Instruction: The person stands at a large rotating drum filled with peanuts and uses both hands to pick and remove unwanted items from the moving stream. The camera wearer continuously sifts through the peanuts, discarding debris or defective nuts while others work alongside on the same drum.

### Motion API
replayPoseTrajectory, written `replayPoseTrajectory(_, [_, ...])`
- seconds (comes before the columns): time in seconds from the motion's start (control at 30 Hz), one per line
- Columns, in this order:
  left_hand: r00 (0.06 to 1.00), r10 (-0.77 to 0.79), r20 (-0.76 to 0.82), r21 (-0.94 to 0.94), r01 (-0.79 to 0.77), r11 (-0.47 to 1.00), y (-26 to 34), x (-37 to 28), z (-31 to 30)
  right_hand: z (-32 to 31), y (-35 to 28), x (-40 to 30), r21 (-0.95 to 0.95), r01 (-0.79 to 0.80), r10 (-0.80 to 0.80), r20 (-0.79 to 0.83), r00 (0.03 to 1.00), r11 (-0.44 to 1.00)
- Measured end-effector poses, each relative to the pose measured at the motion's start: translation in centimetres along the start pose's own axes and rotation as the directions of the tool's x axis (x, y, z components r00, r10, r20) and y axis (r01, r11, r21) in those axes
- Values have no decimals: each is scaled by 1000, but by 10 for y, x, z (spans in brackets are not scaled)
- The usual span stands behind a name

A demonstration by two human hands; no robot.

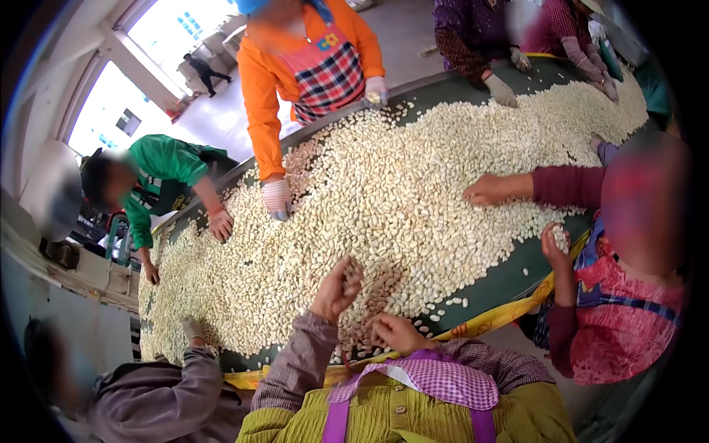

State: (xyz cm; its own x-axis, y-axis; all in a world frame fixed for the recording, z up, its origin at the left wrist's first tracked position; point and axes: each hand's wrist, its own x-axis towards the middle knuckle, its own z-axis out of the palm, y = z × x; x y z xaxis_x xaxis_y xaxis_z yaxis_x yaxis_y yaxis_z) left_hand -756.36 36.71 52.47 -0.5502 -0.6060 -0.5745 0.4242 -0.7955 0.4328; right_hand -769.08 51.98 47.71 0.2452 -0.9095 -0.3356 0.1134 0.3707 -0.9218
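A thick layer of pale, cream-coloured beans (421, 221) covers the long dark green belt table (487, 283) before me. My left hand (337, 289) is raised just over the beans with its fingers curled; blur hides whether anything is in them. Nearer my body, my right hand (397, 333) rests low over the beans at the table's near edge, its fingers bent inward and their tips partly hidden. Several loose beans (435, 318) lie on the belt beside my right hand.
Yellow sheeting (498, 310) wraps the near edge. Other people work around the table: a striped glove (277, 198) across from me, a bare hand (491, 189) reaching in from the right, another person's hand holding beans (559, 239), and a gloved hand (193, 329) at left.
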Motion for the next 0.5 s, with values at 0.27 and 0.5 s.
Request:
replayPoseTrajectory(0.27, [930,338,-146,577,-197,792,-123,-32,57,-70,16,0,771,-288,-19,362,932,568])
replayPoseTrajectory(0.5, [836,481,263,760,-487,431,-156,-15,64,-121,37,-13,194,209,-253,243,937,959])
